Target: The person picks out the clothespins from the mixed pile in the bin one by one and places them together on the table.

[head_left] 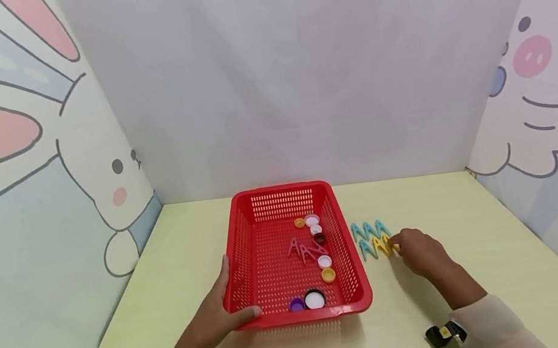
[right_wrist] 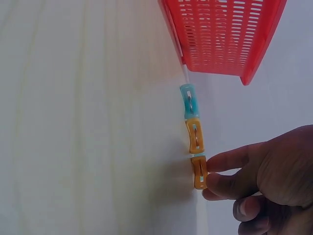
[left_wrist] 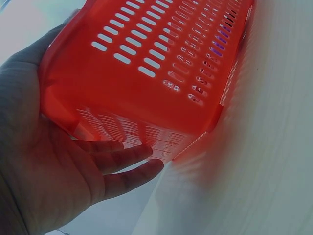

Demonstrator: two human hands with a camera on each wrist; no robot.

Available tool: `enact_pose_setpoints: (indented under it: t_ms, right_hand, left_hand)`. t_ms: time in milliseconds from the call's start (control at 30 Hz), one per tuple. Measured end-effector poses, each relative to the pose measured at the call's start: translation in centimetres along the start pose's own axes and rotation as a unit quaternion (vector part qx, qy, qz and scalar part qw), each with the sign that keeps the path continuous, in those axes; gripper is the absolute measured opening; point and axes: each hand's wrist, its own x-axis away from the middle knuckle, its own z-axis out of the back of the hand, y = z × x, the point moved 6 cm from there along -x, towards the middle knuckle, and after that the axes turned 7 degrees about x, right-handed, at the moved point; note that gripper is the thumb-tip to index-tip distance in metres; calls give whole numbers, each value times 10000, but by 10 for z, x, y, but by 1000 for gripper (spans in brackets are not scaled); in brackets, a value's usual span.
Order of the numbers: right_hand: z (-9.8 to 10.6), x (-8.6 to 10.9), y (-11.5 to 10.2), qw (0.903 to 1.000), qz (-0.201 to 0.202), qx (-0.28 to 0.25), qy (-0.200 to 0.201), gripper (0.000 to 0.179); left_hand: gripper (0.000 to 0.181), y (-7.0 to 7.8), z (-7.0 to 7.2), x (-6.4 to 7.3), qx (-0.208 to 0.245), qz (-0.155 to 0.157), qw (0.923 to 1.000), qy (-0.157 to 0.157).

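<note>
My left hand [head_left: 210, 324] is at the near left corner of the red plastic basket [head_left: 365, 301]. Its thumb lies over the front rim, and its fingers stretch loosely along the left side in the left wrist view. My right hand [head_left: 425, 251] reaches down to the right of the basket. Thumb and forefinger pinch the edge of a yellow clothespin [right_wrist: 200, 172] at the end of a row. Beside it are another yellow clothespin [right_wrist: 195, 136] and a teal clothespin [right_wrist: 190, 101]. Behind them lies a row of teal clothespins [head_left: 369, 229].
Inside the basket are several pink clothespins [head_left: 305, 252], and bottle caps: a purple cap [head_left: 297, 305], a white cap with a dark rim [head_left: 315, 299], a yellow cap [head_left: 328, 275] and others. A pale curtain [head_left: 290, 73] hangs behind the light wooden table [head_left: 174, 339].
</note>
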Motion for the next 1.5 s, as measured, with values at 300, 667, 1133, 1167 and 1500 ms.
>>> enact_pose_setpoints:
  t_ms: [300,667,1133,1167,1500]
  right_hand:
    - [2,2,-1,9999,59,54,121,33]
    - [7,5,1,9996,-39,10,291,40]
    - [41,8,-22,9930,224,-296,1123,32]
    - [44,9,-26,9915,307,-282,1230,31]
    - [77,11,-71,9816,888,58,1692,32]
  left_hand:
    - [140,-1,-1,-1,49,24,10000,-39]
    - [140,-1,-1,-2,19,62,10000,-21]
    - [140,-1,0,0,77,86,9999,-21]
    - [140,-1,0,0,85,70,9999,-32]
    - [143,2,0,1,66,11,10000,5]
